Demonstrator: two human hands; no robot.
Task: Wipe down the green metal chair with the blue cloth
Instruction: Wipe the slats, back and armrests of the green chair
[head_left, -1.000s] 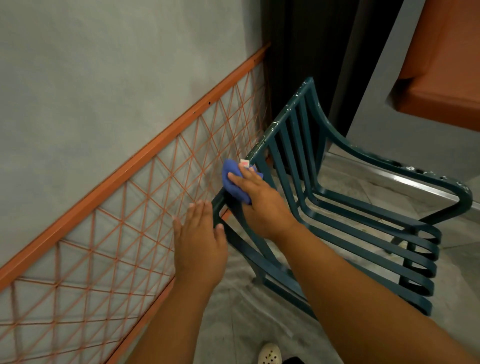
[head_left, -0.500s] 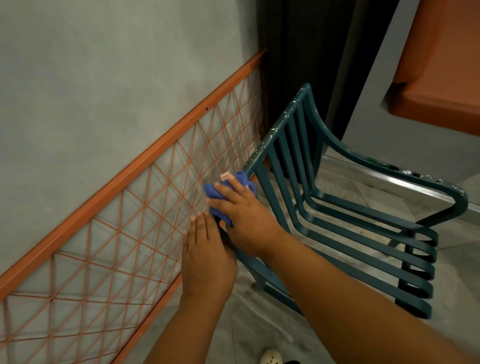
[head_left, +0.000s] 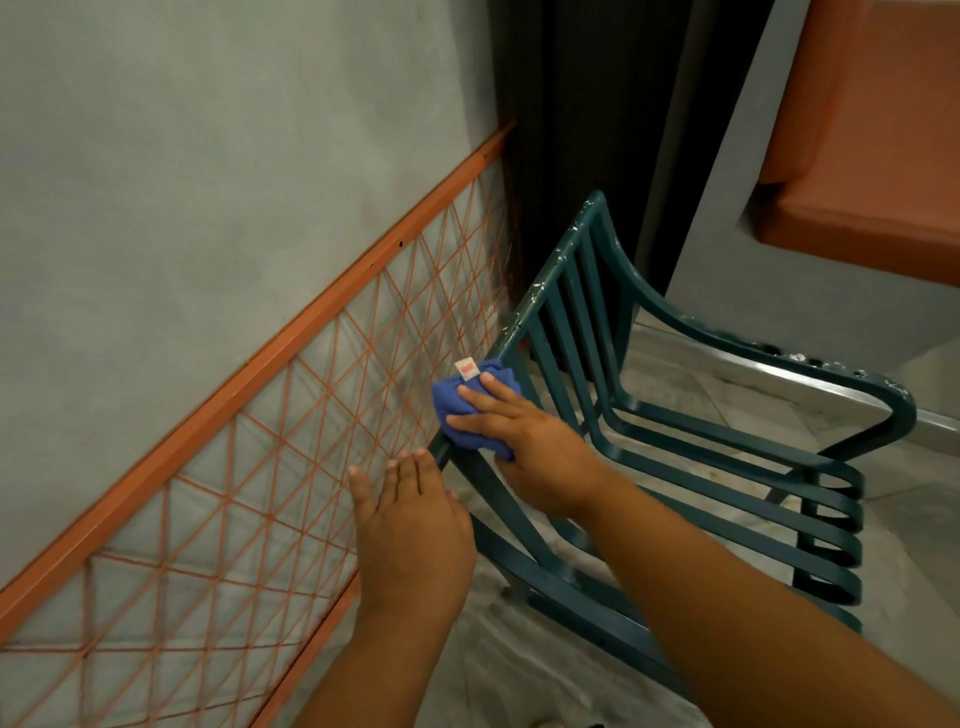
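right hand (head_left: 540, 447) gripping blue cloth (head_left: 462, 410) on green chair (head_left: 675, 441), left hand (head_left: 415, 530) flat, released

A green slatted metal chair (head_left: 675, 426) stands close against an orange wire lattice panel (head_left: 249, 467) on a grey wall, leaving only a narrow gap along its top rail. Open grey floor (head_left: 909, 519) lies to the right; an orange cushioned bench (head_left: 872, 156) overhangs beyond.

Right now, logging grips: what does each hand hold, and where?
Right hand grips the bunched blue cloth from above; left hand holds nothing.
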